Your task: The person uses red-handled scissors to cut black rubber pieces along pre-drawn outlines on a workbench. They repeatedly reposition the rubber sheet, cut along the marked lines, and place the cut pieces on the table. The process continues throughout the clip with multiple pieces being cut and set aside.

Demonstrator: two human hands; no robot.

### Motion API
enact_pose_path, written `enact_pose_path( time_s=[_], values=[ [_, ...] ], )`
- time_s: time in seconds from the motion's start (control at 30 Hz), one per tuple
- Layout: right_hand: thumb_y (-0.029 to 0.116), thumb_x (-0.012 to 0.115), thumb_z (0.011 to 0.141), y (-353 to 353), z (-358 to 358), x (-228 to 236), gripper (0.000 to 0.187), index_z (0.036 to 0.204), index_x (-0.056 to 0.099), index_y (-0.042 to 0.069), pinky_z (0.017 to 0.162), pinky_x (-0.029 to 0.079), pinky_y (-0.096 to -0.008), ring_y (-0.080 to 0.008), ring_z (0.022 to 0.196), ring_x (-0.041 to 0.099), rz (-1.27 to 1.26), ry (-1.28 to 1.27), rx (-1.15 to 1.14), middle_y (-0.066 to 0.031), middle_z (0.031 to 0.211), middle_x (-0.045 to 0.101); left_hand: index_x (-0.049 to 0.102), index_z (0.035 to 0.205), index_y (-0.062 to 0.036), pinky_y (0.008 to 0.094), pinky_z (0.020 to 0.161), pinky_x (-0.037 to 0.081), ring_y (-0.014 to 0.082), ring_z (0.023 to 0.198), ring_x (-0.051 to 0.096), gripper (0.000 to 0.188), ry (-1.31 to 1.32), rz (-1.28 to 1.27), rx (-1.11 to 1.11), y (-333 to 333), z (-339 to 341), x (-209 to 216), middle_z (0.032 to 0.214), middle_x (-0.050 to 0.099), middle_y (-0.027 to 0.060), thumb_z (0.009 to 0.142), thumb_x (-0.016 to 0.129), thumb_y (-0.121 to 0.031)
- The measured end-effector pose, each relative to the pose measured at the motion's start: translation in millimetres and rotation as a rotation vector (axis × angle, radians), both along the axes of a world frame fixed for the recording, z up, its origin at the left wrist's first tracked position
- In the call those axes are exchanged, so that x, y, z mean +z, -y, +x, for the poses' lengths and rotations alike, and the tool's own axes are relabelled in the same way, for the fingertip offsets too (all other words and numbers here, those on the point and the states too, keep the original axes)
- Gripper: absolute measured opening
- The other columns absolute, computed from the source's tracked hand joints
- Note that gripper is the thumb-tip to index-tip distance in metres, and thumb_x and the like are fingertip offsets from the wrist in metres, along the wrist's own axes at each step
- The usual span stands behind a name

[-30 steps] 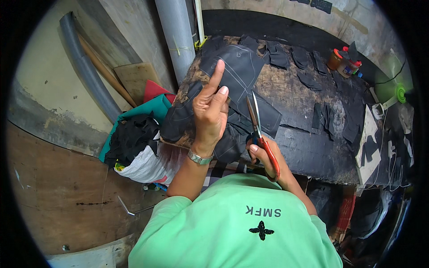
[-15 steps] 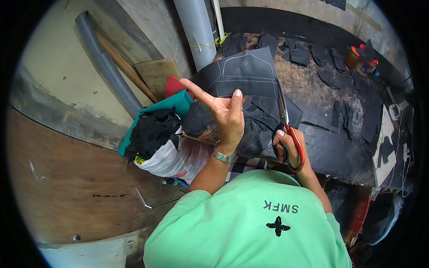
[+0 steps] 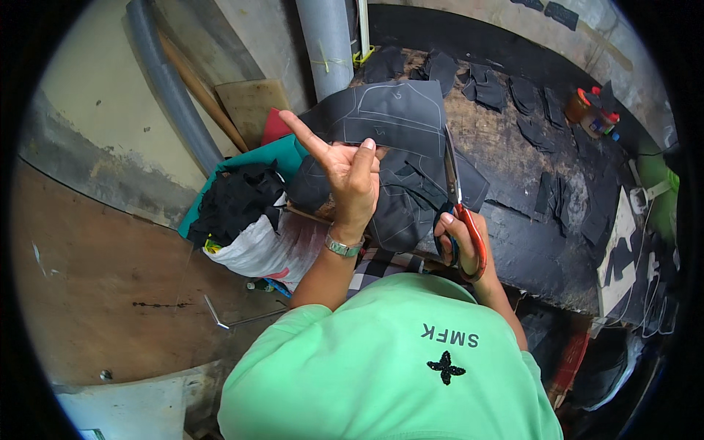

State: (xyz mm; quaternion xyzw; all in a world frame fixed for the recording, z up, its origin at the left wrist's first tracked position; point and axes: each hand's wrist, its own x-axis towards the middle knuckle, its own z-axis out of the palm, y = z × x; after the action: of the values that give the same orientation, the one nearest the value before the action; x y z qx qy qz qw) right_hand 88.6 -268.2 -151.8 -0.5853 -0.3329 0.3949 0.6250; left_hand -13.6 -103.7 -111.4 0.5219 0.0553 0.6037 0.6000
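Black sheet [image 3: 396,117] — left hand [image 3: 348,172] lifts, right hand [image 3: 458,238] scissors [image 3: 462,213].

Matt black sheet [image 3: 400,117], chalk-marked; scissors [image 3: 460,213] shiny metal blades, glossy red plastic handles; desk [image 3: 513,154] rough worn wood; wristwatch [image 3: 342,246] metal.

This looks like a small cutting workshop — probably for leather or similar sheet material. A worn, stained workbench [image 3: 528,242] is strewn with black cut pieces [image 3: 524,95] marked with chalk outlines. Small glue or paint pots [image 3: 590,114] stand at its far edge, a bag of black scraps [image 3: 238,213] sits beside it — bare plaster walls, pipes [image 3: 326,44] and planks around.
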Motion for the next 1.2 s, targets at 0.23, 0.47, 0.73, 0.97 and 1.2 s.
enact_pose_path(
  time_s=[0.23,0.47,0.73,0.97,1.2],
  values=[
    [0.039,0.061,0.088,-4,-2,1,0.043,0.071,0.057,0.0,0.036,0.035,-0.0238,-0.0094,0.038,0.044,-0.042,0.008,0.004,-0.0005,0.051,0.046,-0.011,0.151,-0.025,0.0173,0.054,0.044,0.0034,0.056,0.043,0.093,0.003,-0.067,-0.088,8,4,-5,0.083,0.053,0.0001,0.089,0.05,0.008],
    [0.04,0.058,0.091,-6,-1,-6,0.038,0.077,0.049,0.006,0.049,0.039,-0.0263,-0.0101,0.053,0.047,-0.011,0.125,0.106,-0.0007,0.058,0.046,0.022,0.149,-0.008,0.0203,0.065,0.048,0.0036,0.074,0.052,0.067,-0.106,-0.038,-0.057,15,16,-14,0.132,0.051,0.01,0.09,0.049,0.009],
    [0.039,0.059,0.092,-8,-1,-10,0.038,0.08,0.05,0.004,0.052,0.035,-0.0294,-0.0101,0.057,0.039,-0.073,0.244,0.108,-0.0006,0.059,0.042,0.027,0.146,0.0007,0.0191,0.069,0.054,0.0027,0.077,0.059,0.063,-0.121,0.025,0.037,20,15,-14,0.138,0.047,0.0109,0.089,0.054,0.008],
    [0.037,0.06,0.092,-7,-2,-8,0.036,0.081,0.052,0.003,0.051,0.034,-0.0294,-0.0088,0.057,0.038,-0.077,0.197,0.092,-0.0001,0.057,0.04,0.023,0.147,0.0011,0.0306,0.087,0.052,0.0166,0.101,0.056,0.067,-0.118,0.015,0.037,30,14,-10,0.135,0.047,0.0164,0.088,0.052,0.013],
    [0.035,0.061,0.092,-6,-4,-9,0.037,0.078,0.051,0.003,0.051,0.033,-0.0291,-0.0082,0.057,0.036,-0.046,0.263,0.059,0.0003,0.056,0.039,0.021,0.148,0.001,0.0368,0.094,0.052,0.0227,0.11,0.057,0.068,-0.071,-0.037,0.001,35,16,-9,0.135,0.047,0.0183,0.088,0.05,0.015]
  ],
)
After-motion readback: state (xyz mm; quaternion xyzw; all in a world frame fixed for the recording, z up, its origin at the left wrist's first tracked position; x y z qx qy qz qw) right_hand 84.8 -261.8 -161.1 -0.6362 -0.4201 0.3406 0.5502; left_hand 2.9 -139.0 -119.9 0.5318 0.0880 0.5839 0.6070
